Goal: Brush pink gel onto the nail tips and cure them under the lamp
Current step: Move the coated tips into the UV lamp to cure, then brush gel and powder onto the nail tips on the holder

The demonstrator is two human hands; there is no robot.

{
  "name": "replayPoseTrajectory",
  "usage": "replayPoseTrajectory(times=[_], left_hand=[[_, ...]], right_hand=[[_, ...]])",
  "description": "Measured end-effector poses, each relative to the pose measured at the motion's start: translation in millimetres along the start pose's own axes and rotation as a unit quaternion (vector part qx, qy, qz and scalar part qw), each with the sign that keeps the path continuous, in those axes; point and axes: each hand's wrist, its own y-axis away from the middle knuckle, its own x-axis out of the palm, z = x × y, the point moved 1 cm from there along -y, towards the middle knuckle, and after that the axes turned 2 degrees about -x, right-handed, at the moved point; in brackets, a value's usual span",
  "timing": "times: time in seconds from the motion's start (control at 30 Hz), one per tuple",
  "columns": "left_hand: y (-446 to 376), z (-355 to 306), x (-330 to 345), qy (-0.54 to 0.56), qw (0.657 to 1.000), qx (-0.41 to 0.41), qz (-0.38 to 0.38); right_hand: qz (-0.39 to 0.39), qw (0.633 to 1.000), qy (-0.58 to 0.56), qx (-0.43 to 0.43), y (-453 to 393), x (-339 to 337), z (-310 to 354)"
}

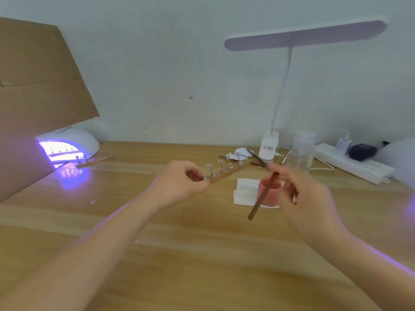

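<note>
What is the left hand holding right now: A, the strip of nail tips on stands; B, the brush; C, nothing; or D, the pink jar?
A: the left hand pinches one end of the wooden strip carrying the nail tips, lifted above the table, while the right hand holds the brush over the pink jar.

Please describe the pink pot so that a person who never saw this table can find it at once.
Start from the tall white desk lamp clipped at the back of the wooden table and come towards the person. Just before the right hand, the small round pink pot stands beside folded white wipes. It is the only pink thing there, partly behind the brown brush handle.
</note>
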Motion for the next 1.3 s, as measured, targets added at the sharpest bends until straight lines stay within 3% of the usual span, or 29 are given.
replayPoseTrajectory(times=[0.13,0.3,0.7,0.8,0.97,1.1,1.3], left_hand=[[10,-44,43,-0.031,0.994,0.067,0.081],[16,-60,87,-0.085,0.983,0.08,0.142],[23,-45,113,-0.111,0.979,0.073,0.155],[29,-44,111,-0.133,0.98,0.1,0.114],[46,-51,109,-0.074,0.962,0.25,-0.075],[51,-62,120,-0.081,0.942,0.315,-0.08],[55,-67,130,-0.072,0.898,0.415,-0.127]], right_hand=[[-0.125,0.99,0.056,0.044,6,-48,-53],[-0.179,0.979,0.048,0.091,18,-69,-102],[-0.109,0.989,-0.032,0.093,32,-53,-103],[-0.094,0.991,-0.075,0.065,36,-52,-92],[-0.038,0.983,-0.181,0.005,43,-46,-69],[0.033,0.976,-0.208,-0.062,43,-34,-51],[0.093,0.975,-0.186,-0.078,46,-30,-49]])
